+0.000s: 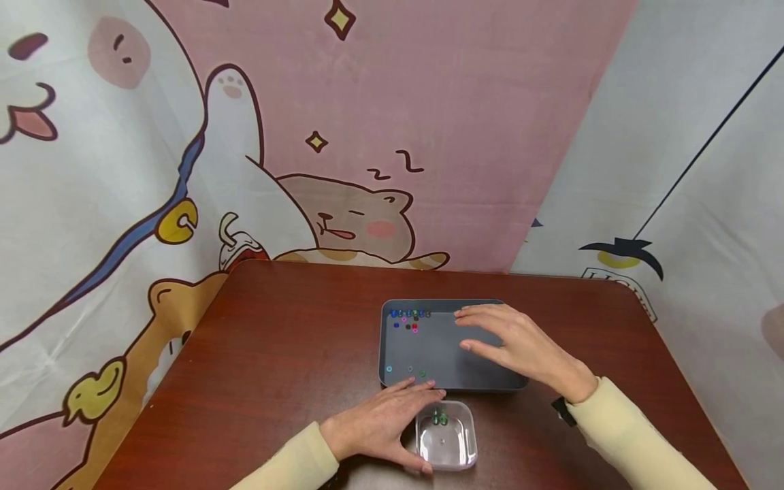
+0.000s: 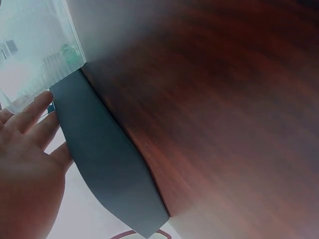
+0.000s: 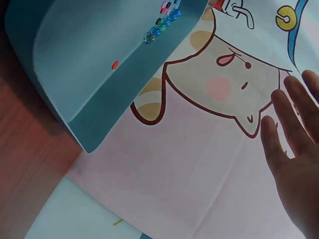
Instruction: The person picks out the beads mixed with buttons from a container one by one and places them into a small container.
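Note:
A clear square plastic container (image 1: pixel 446 446) stands on the table near me, with several green glass marbles (image 1: pixel 444 420) in it. My left hand (image 1: pixel 386 420) lies along its left side, fingers stretched toward its back edge and thumb by its front corner. Behind it is a shallow grey tray (image 1: pixel 453 357). A row of blue and green marbles (image 1: pixel 407 314) lines the tray's back left edge, shown too in the right wrist view. Below the row lie small coloured discs (image 1: pixel 414 327). My right hand (image 1: pixel 520 340) hovers over the tray's right part, fingers spread and holding nothing.
The tray's near left holds small rings (image 1: pixel 388 369) in blue and green. A red disc (image 3: pixel 115 65) lies by the tray wall in the right wrist view. The brown wooden table (image 1: pixel 294 340) ends at a cartoon-printed curtain (image 1: pixel 465 136) behind.

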The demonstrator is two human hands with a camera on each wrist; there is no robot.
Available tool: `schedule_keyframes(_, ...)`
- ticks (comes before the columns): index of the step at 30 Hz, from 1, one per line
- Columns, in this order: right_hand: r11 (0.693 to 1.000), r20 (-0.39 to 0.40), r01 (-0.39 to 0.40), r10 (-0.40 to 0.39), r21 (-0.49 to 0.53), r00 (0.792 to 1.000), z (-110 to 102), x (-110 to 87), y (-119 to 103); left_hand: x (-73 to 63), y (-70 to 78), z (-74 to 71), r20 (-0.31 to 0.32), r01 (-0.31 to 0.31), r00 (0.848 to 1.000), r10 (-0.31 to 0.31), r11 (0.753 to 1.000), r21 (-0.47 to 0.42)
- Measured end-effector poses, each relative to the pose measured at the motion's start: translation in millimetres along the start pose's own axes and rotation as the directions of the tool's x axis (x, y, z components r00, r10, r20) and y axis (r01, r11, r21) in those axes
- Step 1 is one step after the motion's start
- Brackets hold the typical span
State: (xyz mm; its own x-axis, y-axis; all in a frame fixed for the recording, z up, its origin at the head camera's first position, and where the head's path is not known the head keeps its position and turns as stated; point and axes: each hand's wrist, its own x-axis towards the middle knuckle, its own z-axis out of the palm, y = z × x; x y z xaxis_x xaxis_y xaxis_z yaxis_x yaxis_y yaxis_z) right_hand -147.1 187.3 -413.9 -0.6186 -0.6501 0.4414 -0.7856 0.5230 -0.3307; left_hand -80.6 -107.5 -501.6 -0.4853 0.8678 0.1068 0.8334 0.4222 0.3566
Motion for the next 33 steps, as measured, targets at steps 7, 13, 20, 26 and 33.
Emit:
schedule_keyframes(7,0.998,0.077,-0.064,0.062,0.015,0.995,7.7,15.3,9.3,-0.3,0.2,0.6,-0.004,-0.004,1.0,0.004,1.0,0.007)
schedule_keyframes(13,0.994,0.139,-0.108,0.105,0.015,0.985,16.3,27.8,17.6,-0.5,-0.4,1.5,-0.008,-0.006,1.0,0.006,1.0,0.013)
schedule_keyframes(20,0.992,0.169,-0.123,0.121,0.004,0.978,32.7,39.4,30.1,-1.0,-0.4,2.9,-0.026,-0.019,0.999,0.019,0.999,0.033)
schedule_keyframes(26,0.991,0.195,-0.135,0.128,0.024,0.972,46.2,46.2,39.6,-0.6,-0.2,2.1,-0.019,-0.019,1.0,0.02,0.999,0.037)
schedule_keyframes(33,0.983,0.218,-0.179,0.165,0.045,0.962,55.2,51.1,46.3,0.6,-1.3,1.2,0.002,-0.013,1.0,0.013,1.0,-0.01)
